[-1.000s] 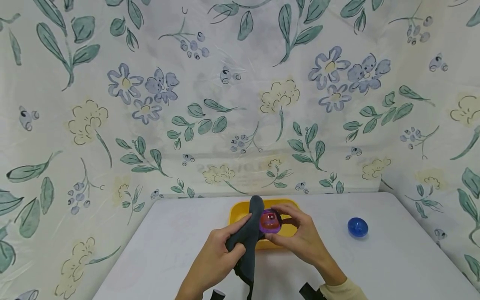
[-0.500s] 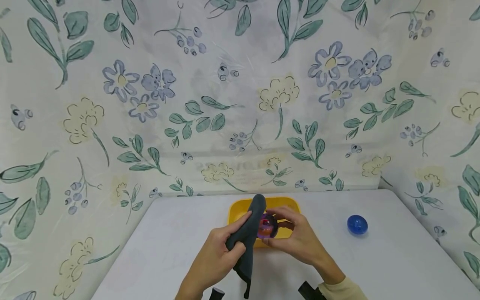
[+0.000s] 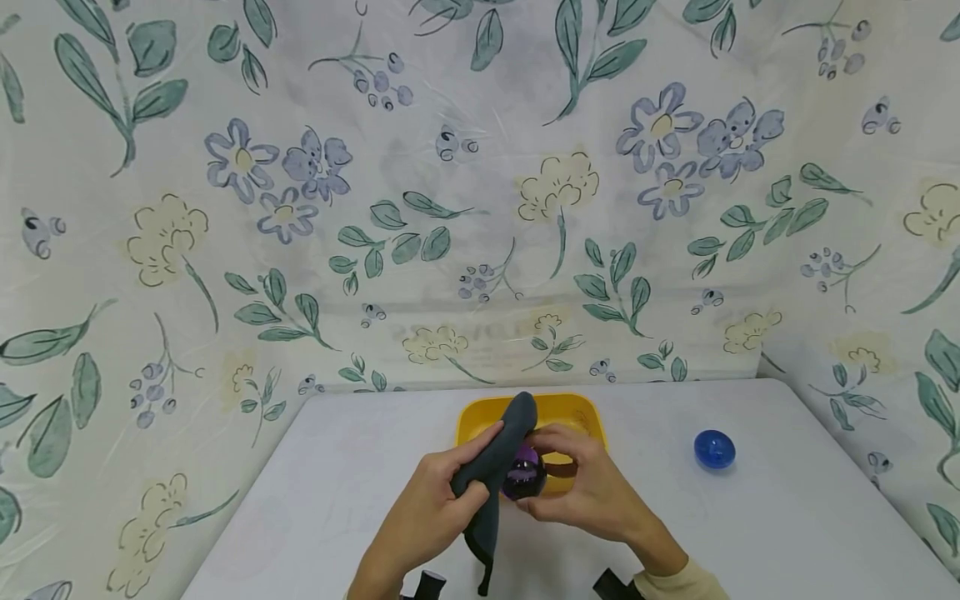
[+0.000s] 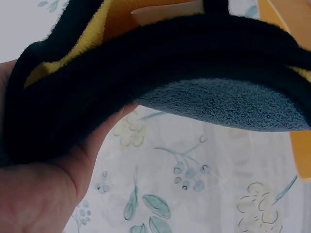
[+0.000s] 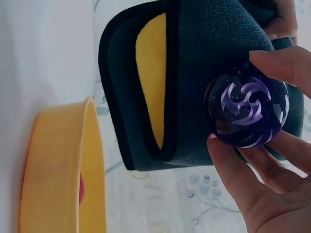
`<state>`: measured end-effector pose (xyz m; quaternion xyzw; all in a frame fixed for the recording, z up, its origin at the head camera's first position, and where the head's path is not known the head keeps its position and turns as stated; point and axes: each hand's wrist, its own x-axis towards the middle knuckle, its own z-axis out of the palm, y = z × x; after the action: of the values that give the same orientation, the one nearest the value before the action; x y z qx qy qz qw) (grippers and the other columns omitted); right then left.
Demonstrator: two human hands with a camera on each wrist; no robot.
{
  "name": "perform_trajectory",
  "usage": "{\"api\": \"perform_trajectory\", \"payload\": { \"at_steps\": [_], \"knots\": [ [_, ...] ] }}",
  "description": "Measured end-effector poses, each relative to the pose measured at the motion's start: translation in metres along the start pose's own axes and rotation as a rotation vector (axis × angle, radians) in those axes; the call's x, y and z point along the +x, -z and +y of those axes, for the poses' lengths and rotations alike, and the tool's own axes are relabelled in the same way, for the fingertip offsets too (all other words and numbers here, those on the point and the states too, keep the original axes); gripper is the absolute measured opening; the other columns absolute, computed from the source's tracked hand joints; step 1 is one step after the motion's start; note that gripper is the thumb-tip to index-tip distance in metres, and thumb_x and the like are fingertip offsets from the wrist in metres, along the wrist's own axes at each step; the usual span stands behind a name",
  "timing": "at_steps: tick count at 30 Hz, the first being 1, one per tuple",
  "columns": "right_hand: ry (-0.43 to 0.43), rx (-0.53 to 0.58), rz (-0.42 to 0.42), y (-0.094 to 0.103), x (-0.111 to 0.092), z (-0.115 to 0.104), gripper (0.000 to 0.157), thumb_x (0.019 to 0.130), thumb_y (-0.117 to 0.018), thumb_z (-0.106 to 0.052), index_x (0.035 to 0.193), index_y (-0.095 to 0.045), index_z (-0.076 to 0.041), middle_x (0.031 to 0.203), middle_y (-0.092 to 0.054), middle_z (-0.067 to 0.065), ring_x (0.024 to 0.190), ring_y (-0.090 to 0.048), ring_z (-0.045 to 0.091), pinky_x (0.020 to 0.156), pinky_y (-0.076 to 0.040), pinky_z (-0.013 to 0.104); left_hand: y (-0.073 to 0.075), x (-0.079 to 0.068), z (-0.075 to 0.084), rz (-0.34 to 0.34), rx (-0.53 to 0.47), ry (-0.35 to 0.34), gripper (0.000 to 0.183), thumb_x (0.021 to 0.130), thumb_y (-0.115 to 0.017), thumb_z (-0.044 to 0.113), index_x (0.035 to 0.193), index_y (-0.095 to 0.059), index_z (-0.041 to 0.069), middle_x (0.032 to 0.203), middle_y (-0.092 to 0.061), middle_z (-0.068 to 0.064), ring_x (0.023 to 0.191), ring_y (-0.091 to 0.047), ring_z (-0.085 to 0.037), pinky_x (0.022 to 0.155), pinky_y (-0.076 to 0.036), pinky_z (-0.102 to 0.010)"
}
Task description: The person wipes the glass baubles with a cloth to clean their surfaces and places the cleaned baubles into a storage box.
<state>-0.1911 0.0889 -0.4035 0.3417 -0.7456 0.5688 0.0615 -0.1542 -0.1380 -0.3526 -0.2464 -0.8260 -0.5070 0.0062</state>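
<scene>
In the head view, my left hand (image 3: 423,512) grips a folded cloth (image 3: 491,462), dark blue-grey outside with black edging. Its yellow inner side shows in both wrist views. A shiny, see-through purple ball (image 5: 245,104) with a pale swirl emblem is pinched between the thumb and fingers of my right hand (image 3: 596,492). The ball lies right against the cloth's outer face, in front of the yellow basin. From the left wrist, the folded cloth (image 4: 228,99) fills the upper part and hides the ball.
Behind the hands, a yellow plastic basin (image 3: 581,408) stands on the white table (image 3: 337,467). Something red (image 5: 81,189) shows inside it from the right wrist. To the right sits a blue ball (image 3: 715,450). A flower-printed sheet (image 3: 480,208) hangs behind the table.
The ball has turned, its red-orange side giving way to a dark purple one. My right hand has shifted slightly down and left with it, while the cloth's top has tilted right.
</scene>
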Motion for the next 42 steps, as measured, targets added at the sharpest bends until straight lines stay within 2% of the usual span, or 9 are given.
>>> {"api": "perform_trajectory", "payload": {
  "at_steps": [4, 7, 10, 13, 18, 22, 29, 36, 42],
  "knots": [
    [0.012, 0.013, -0.009, -0.001, -0.001, -0.002, 0.052, 0.079, -0.087, -0.017, 0.128, -0.071, -0.018, 0.129, -0.068, 0.005, 0.115, -0.068, 0.019, 0.089, -0.062, 0.034, 0.002, 0.0, -0.002, -0.005, 0.02, -0.026, 0.062, 0.093, -0.053, -0.004, 0.153, -0.05, 0.009, 0.149, -0.06, -0.015, 0.108, -0.067, -0.025, 0.088, -0.062, -0.03],
    [0.029, 0.033, -0.011, -0.002, -0.002, -0.004, 0.052, 0.079, -0.087, -0.016, 0.128, -0.071, -0.016, 0.129, -0.068, 0.007, 0.114, -0.068, 0.018, 0.089, -0.062, 0.032, 0.003, 0.0, -0.005, -0.004, 0.027, -0.032, 0.062, 0.092, -0.053, -0.005, 0.153, -0.051, 0.009, 0.147, -0.061, -0.015, 0.102, -0.066, -0.022, 0.079, -0.058, -0.024],
    [0.057, 0.059, -0.01, -0.002, -0.002, -0.006, 0.051, 0.079, -0.087, -0.015, 0.127, -0.071, -0.014, 0.127, -0.069, 0.009, 0.112, -0.069, 0.016, 0.088, -0.062, 0.031, 0.005, 0.0, -0.008, -0.007, 0.029, -0.056, 0.062, 0.092, -0.052, -0.006, 0.153, -0.051, 0.008, 0.145, -0.062, -0.018, 0.098, -0.063, -0.021, 0.071, -0.055, -0.024],
    [0.082, 0.083, 0.0, -0.002, -0.003, -0.008, 0.051, 0.079, -0.087, -0.011, 0.127, -0.071, -0.011, 0.125, -0.068, 0.012, 0.108, -0.069, 0.016, 0.086, -0.063, 0.032, 0.006, 0.0, -0.011, -0.018, 0.012, -0.08, 0.062, 0.092, -0.051, -0.006, 0.153, -0.049, 0.005, 0.146, -0.06, -0.022, 0.099, -0.064, -0.021, 0.073, -0.058, -0.023],
    [0.094, 0.118, 0.032, -0.003, -0.004, -0.011, 0.054, 0.078, -0.086, -0.006, 0.128, -0.069, -0.009, 0.128, -0.066, 0.015, 0.106, -0.07, 0.018, 0.083, -0.064, 0.033, 0.006, 0.0, -0.012, -0.023, -0.026, -0.048, 0.062, 0.093, -0.051, -0.006, 0.154, -0.047, 0.004, 0.151, -0.056, -0.018, 0.104, -0.067, -0.018, 0.083, -0.061, -0.024],
    [0.104, 0.13, 0.066, -0.005, -0.005, -0.011, 0.056, 0.077, -0.085, -0.002, 0.13, -0.067, -0.008, 0.13, -0.065, 0.017, 0.106, -0.07, 0.017, 0.084, -0.063, 0.032, 0.007, 0.001, -0.014, -0.039, -0.032, -0.05, 0.061, 0.094, -0.05, -0.004, 0.154, -0.046, 0.002, 0.151, -0.055, -0.022, 0.106, -0.068, -0.017, 0.084, -0.061, -0.025],
    [0.185, 0.14, 0.137, -0.005, -0.004, -0.01, 0.059, 0.077, -0.083, 0.006, 0.132, -0.063, -0.002, 0.128, -0.064, 0.022, 0.115, -0.067, 0.012, 0.085, -0.063, 0.033, 0.009, 0.003, -0.015, -0.083, -0.056, -0.039, 0.06, 0.094, -0.051, -0.002, 0.154, -0.045, 0.0, 0.149, -0.056, -0.024, 0.103, -0.07, -0.017, 0.083, -0.061, -0.025],
    [0.142, 0.144, 0.173, -0.001, -0.004, -0.013, 0.068, 0.074, -0.082, 0.01, 0.137, -0.059, -0.002, 0.135, -0.06, 0.021, 0.125, -0.062, 0.007, 0.091, -0.061, 0.031, 0.007, 0.003, -0.013, -0.112, -0.091, -0.02, 0.061, 0.095, -0.051, -0.002, 0.155, -0.043, 0.001, 0.153, -0.053, -0.023, 0.111, -0.069, -0.023, 0.088, -0.062, -0.03],
    [0.158, 0.111, 0.171, 0.0, -0.002, -0.01, 0.068, 0.076, -0.083, 0.007, 0.14, -0.059, 0.0, 0.133, -0.058, 0.02, 0.122, -0.062, 0.011, 0.094, -0.06, 0.035, 0.007, 0.0, -0.011, -0.1, -0.069, -0.002, 0.061, 0.094, -0.051, -0.002, 0.155, -0.044, 0.0, 0.153, -0.053, -0.023, 0.107, -0.069, -0.02, 0.086, -0.062, -0.027]
  ]
}}
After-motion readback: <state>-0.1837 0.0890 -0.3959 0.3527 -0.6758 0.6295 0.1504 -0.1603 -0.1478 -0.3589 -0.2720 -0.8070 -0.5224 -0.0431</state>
